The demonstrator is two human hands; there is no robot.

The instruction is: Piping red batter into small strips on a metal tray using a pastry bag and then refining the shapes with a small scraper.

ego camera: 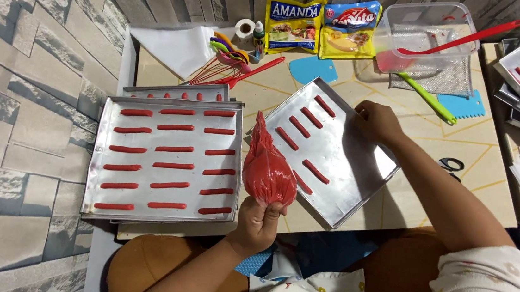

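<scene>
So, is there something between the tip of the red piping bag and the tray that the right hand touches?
Nothing visible: the red piping bag in the left hand points straight over the tray; the right hand rests on its far edge.

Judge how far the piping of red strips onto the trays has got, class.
Done: the full tray at left carries three columns of red strips. In hand: left hand holds the red piping bag; right hand steadies the angled tray, which has only six strips. Left: most of that tray remains bare.
</scene>
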